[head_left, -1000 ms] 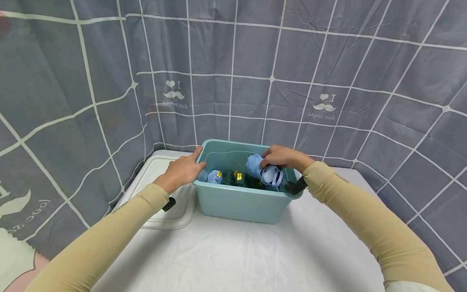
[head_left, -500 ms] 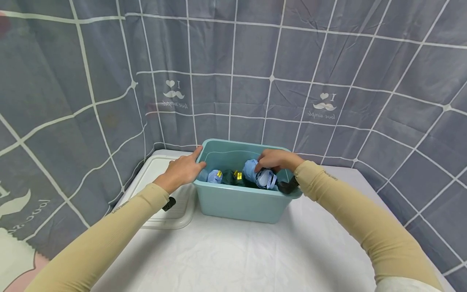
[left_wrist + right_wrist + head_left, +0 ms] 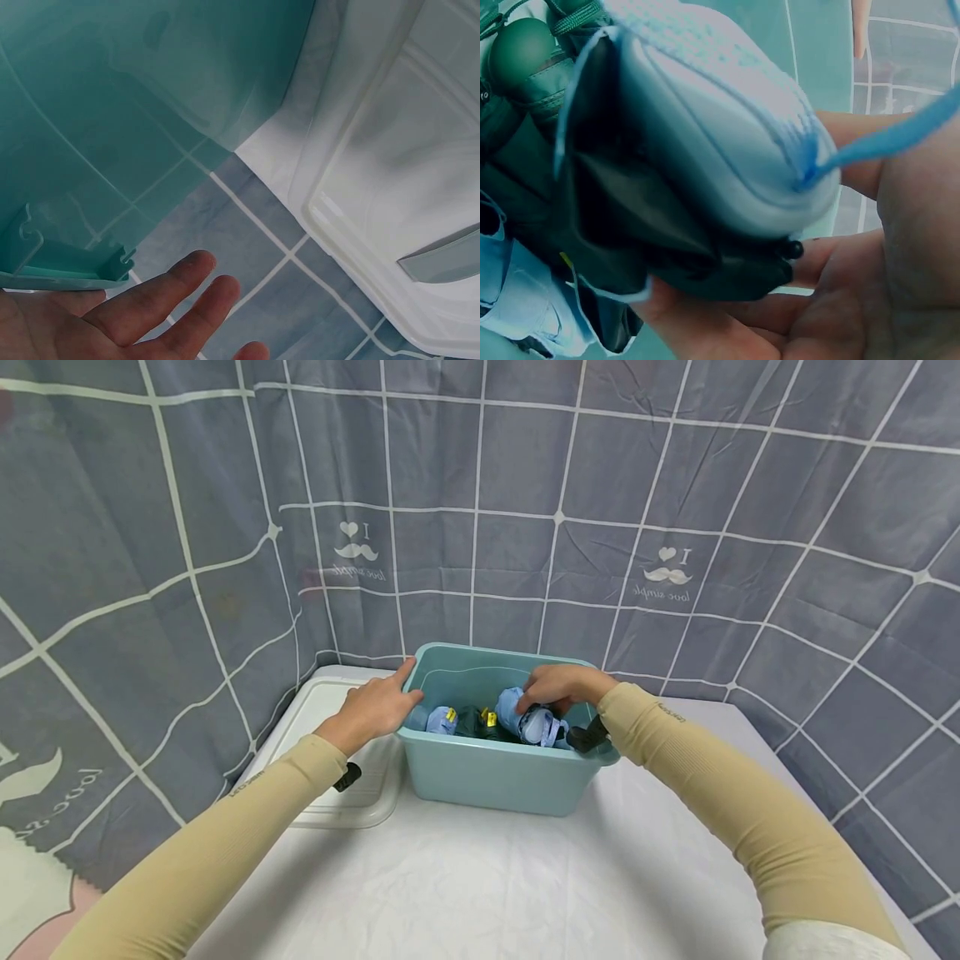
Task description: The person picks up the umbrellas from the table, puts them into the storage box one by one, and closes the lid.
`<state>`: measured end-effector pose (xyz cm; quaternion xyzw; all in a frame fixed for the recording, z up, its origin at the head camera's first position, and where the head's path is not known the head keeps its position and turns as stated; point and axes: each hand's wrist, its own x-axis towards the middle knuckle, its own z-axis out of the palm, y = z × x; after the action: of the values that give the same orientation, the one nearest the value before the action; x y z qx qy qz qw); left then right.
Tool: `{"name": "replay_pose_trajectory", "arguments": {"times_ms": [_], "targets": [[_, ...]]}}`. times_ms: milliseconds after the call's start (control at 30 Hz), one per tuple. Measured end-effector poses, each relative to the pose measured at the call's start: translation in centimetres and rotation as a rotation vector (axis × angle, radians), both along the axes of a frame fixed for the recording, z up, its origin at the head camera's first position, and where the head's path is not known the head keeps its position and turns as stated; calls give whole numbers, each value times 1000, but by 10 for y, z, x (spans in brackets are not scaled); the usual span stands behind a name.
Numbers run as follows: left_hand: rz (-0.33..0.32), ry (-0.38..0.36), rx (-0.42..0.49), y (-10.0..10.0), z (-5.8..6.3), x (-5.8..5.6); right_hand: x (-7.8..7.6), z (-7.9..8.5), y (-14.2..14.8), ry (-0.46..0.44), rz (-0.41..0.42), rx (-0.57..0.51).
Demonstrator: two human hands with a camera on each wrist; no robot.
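A light blue folded umbrella [image 3: 509,707] is held in my right hand [image 3: 561,683], inside the pale teal tub [image 3: 495,777]. Up close in the right wrist view, the umbrella [image 3: 727,127] shows a pale rounded handle end, a blue wrist strap and dark lining; thumb and fingers wrap round it. My left hand [image 3: 375,706] rests at the tub's left rim, index finger stretched along it. From the left wrist, that hand's loose, nearly straight fingers [image 3: 154,304] reach past the outside of the tub wall. Left of the held umbrella lie dark green folded umbrellas [image 3: 470,722] and another blue one [image 3: 439,721].
A white lid [image 3: 326,702] lies on the white-covered table [image 3: 480,885], left of the tub and partly under my left forearm. Grey checked curtains [image 3: 517,460] stand close behind the tub and along both sides.
My right hand has moved left and lower into the tub with the blue umbrella, now beside the green ones and partly covering them. The left hand has stayed at the rim.
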<state>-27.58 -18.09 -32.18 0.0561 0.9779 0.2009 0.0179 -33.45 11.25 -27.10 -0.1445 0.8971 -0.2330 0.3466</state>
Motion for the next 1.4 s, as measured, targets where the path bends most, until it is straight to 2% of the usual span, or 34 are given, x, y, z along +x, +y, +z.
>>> {"name": "replay_pose_trajectory", "arguments": {"times_ms": [267,500,600,867,1100,1400], "targets": [[3,-1,-1,1,0,-1,4,0,2,-9,69,5],[-1,-11,0,1,0,-1,9,2,5,-57,62,-10],[1,-11,-2,0,0,-1,12,5,7,-40,76,-7],[1,0,-15,-1,0,-2,26,15,17,89,132,-12],[-2,-8,-38,-2,2,-1,45,22,36,237,138,-28],[-48,16,-88,-2,10,-1,62,11,77,542,115,-40]]}}
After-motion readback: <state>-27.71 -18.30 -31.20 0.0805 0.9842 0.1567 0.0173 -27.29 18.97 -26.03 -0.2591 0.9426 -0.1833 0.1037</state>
